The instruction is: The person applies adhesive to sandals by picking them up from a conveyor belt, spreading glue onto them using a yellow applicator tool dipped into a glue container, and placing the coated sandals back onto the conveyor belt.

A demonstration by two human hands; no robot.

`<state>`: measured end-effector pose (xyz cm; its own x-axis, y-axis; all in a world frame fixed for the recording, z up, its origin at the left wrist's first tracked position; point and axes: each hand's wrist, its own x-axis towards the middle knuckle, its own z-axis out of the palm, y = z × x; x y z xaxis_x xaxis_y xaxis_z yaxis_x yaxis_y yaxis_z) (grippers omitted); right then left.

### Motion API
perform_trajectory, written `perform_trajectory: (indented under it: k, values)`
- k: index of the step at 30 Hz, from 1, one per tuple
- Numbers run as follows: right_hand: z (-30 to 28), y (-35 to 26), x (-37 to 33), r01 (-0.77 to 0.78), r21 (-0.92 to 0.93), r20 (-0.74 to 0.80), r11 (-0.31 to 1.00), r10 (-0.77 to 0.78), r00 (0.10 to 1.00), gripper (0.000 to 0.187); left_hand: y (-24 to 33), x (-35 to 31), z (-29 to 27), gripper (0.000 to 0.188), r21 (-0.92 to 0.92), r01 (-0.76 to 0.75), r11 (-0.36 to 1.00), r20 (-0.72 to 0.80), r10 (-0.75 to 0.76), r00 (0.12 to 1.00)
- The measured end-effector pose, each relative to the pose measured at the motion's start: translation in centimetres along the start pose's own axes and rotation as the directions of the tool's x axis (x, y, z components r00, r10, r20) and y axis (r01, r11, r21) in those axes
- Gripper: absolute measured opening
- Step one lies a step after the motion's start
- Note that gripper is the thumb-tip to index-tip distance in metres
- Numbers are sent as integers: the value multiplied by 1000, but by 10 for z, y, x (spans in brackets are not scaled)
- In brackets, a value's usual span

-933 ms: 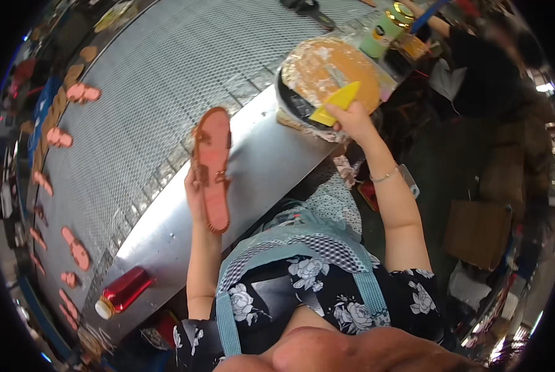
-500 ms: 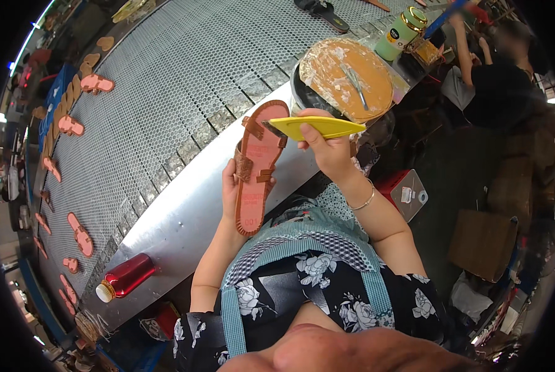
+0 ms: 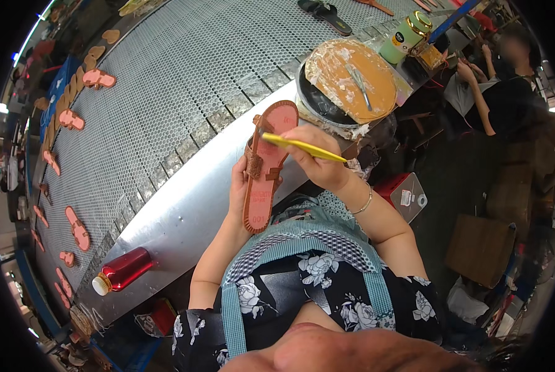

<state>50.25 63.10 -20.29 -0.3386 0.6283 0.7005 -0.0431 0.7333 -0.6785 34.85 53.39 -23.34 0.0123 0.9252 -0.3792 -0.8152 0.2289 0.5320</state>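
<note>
My left hand [image 3: 238, 189] grips a brown sandal [image 3: 266, 197] by its side, fingers behind the strap. The sandal has a pink insole, a wide textured strap and small buckled straps, and it stands tilted with the toe end away from me. In my right hand [image 3: 319, 162] is a flat yellow-handled brush [image 3: 311, 150], pinched between thumb and fingers. Its dark tip lies over the upper part of the sandal, by the front strap. Whether the tip touches the sandal is hard to tell. Part of the front strap is hidden by my right hand.
A glue-caked round orange lid [image 3: 377, 84] sits on a tub at the metal ledge [image 3: 184, 214], with a thin metal tool [image 3: 359, 87] on it. A green flask [image 3: 404, 38] stands beyond; a red bottle [image 3: 124, 271] lies left. The mesh conveyor [image 3: 184, 80] carries several sandals. Another person [image 3: 501, 93] sits at right.
The brush has turned, its handle end now pointing lower right, and my right hand has come closer over the sandal's straps. The sandal has shifted slightly right and tilted. Sandals on the conveyor have moved slightly.
</note>
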Motion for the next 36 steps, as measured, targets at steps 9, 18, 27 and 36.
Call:
perform_trajectory:
  k: [9, 18, 27, 36]
  values:
    - [10, -13, -15, 117, 52, 297, 992, -127, 947, 20, 3, 10, -4, 48, -159, 0, 987, -24, -4, 1000]
    - [24, -25, -29, 99, 170, 434, 981, -164, 886, 30, 19, 45, -5, 45, -237, -86, 968, -39, 79, 996]
    - [33, -21, -32, 246, 76, 395, 966, -256, 882, 33, 39, 73, -17, 42, -481, -193, 855, -95, 168, 981]
    - [30, -9, -37, 48, 186, 421, 981, -124, 898, 30, 46, 77, -47, 44, -460, -95, 883, 39, 127, 991]
